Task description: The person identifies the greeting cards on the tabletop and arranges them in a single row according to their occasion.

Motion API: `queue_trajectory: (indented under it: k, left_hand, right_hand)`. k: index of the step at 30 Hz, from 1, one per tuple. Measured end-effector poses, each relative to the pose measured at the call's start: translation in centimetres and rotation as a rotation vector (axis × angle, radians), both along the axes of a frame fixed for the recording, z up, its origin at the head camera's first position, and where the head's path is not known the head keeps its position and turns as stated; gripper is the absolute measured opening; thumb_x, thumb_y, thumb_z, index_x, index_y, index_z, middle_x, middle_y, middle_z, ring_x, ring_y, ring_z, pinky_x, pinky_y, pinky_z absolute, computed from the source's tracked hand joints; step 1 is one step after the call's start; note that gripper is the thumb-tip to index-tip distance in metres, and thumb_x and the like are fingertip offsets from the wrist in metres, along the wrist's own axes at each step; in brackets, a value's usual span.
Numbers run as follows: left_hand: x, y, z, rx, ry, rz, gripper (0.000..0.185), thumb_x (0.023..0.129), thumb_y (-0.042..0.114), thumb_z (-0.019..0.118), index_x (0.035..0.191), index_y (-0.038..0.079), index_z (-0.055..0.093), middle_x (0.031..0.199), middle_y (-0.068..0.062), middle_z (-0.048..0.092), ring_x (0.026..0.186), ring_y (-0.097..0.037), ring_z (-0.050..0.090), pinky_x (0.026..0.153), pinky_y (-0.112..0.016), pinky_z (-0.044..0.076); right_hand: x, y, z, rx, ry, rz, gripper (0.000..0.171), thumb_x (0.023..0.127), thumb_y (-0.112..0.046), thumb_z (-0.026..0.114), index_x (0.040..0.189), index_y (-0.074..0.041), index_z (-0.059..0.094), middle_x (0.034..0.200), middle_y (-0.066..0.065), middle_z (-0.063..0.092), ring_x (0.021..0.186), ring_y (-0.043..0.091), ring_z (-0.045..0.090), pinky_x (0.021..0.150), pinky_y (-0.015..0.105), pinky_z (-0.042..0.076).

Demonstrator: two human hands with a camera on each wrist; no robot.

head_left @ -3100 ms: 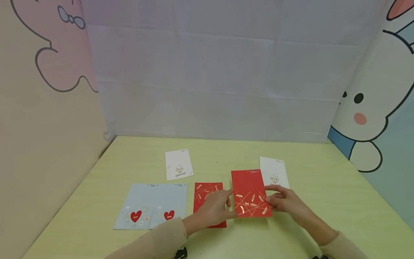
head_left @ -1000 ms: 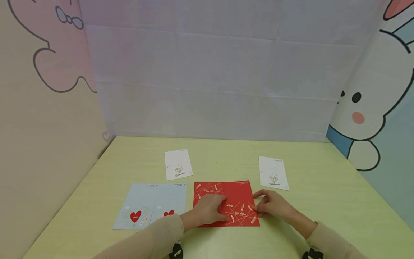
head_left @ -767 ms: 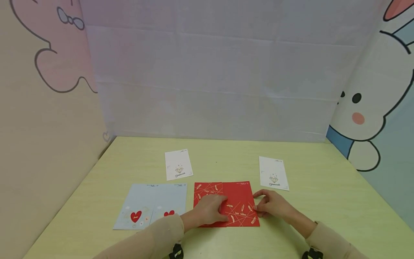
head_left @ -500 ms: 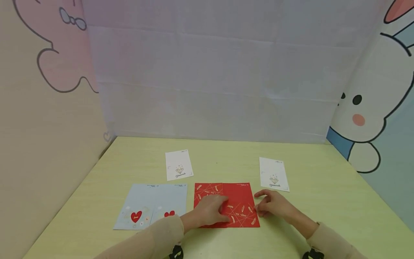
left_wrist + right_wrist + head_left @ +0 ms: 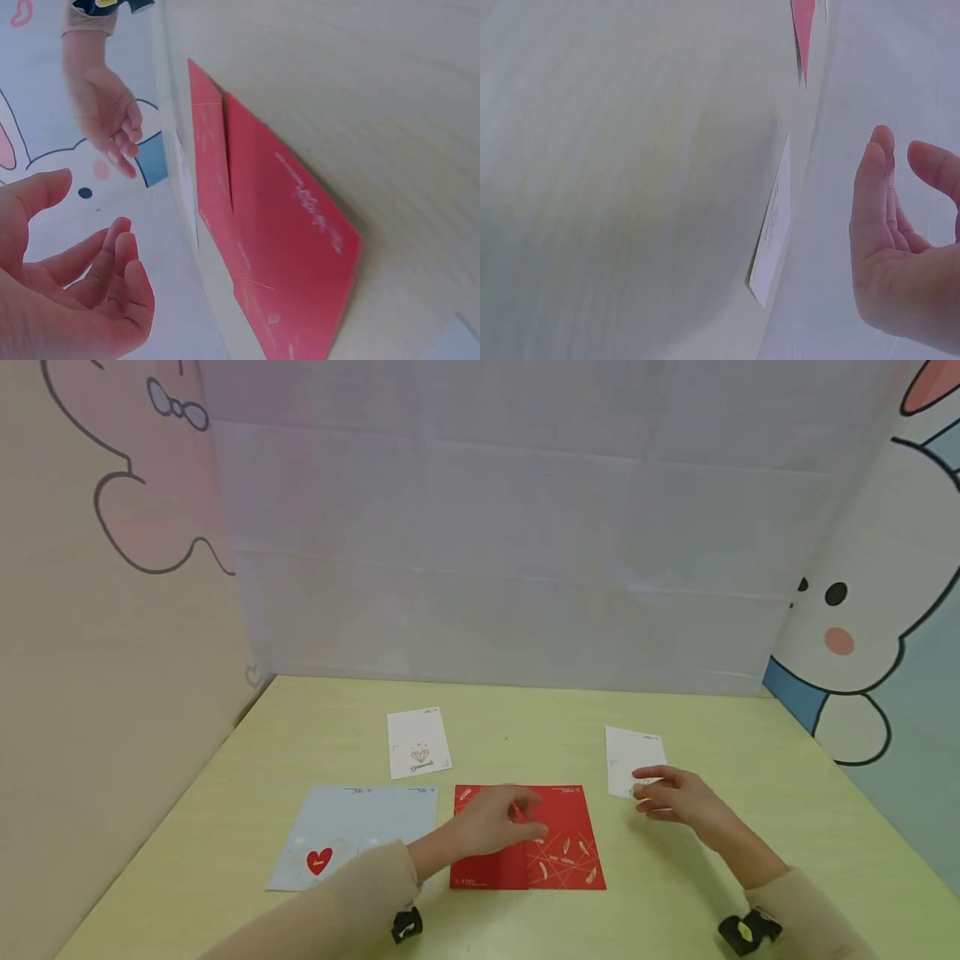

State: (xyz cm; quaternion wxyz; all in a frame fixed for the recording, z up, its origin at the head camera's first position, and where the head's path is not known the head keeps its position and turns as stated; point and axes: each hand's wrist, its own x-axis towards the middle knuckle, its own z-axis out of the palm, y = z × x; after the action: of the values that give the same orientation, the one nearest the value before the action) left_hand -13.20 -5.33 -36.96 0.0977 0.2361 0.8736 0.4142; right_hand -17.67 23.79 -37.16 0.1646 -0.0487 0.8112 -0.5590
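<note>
Two red cards with gold feather prints lie side by side on the yellow-green table [image 5: 712,860], the left red card [image 5: 483,867] touching the right red card [image 5: 568,843]. My left hand [image 5: 525,817] hovers open just above their seam, fingers relaxed, holding nothing. In the left wrist view the left hand [image 5: 82,277] is off the red cards [image 5: 277,247]. My right hand [image 5: 643,789] is open over the lower part of the right white diamond card [image 5: 630,750]. In the right wrist view the right hand [image 5: 907,247] stays clear of this white card [image 5: 772,225].
Two light blue heart cards [image 5: 352,831] lie side by side left of the red pair. Another white diamond card [image 5: 418,742] sits behind them. Cartoon-printed walls close the table at left, back and right.
The right red card was slid against the left one. My right hand has left its edge and moved up-right to the white card. My left hand has lifted off the red cards.
</note>
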Motion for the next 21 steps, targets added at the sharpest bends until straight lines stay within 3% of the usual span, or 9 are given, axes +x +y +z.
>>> queue_trajectory:
  k: [8, 11, 17, 21]
  left_hand:
    - [-2.9, 3.0, 1.0, 0.215, -0.202, 0.14, 0.037, 0.083, 0.03, 0.061, 0.114, 0.01, 0.058, 0.099, 0.005, 0.056, 0.09, -0.014, 0.052, 0.071, -0.03, 0.046]
    - [-3.7, 4.3, 1.3, 0.253, -0.247, 0.149, 0.041, 0.085, 0.031, 0.058, 0.119, 0.008, 0.055, 0.108, 0.002, 0.055, 0.099, -0.017, 0.051, 0.079, -0.033, 0.044]
    - [-5.1, 7.1, 1.5, 0.324, -0.326, 0.172, 0.048, 0.087, 0.031, 0.055, 0.125, 0.004, 0.047, 0.12, -0.004, 0.05, 0.11, -0.022, 0.045, 0.088, -0.037, 0.039]
    - [-6.2, 8.6, 1.1, 0.377, -0.351, 0.22, 0.05, 0.086, 0.031, 0.056, 0.126, 0.001, 0.046, 0.122, -0.007, 0.049, 0.112, -0.024, 0.045, 0.089, -0.037, 0.038]
  right_hand:
    - [-1.6, 3.2, -0.1, -0.007, 0.023, -0.069, 0.05, 0.093, -0.018, 0.045, 0.127, 0.014, 0.029, 0.111, 0.019, 0.052, 0.09, 0.016, 0.057, 0.077, 0.03, 0.047]
    - [-2.1, 4.1, -0.3, -0.038, 0.021, -0.101, 0.053, 0.093, -0.02, 0.045, 0.128, 0.015, 0.026, 0.113, 0.015, 0.051, 0.088, 0.008, 0.056, 0.078, 0.028, 0.046]
    - [-2.9, 5.2, -0.4, -0.122, -0.019, -0.199, 0.061, 0.091, -0.024, 0.048, 0.131, 0.014, 0.022, 0.099, -0.004, 0.053, 0.081, -0.002, 0.053, 0.078, 0.027, 0.046]
    - [-3.3, 5.7, -0.6, -0.125, -0.045, -0.241, 0.063, 0.09, -0.025, 0.049, 0.132, 0.013, 0.021, 0.103, 0.0, 0.05, 0.081, -0.001, 0.052, 0.079, 0.028, 0.046]
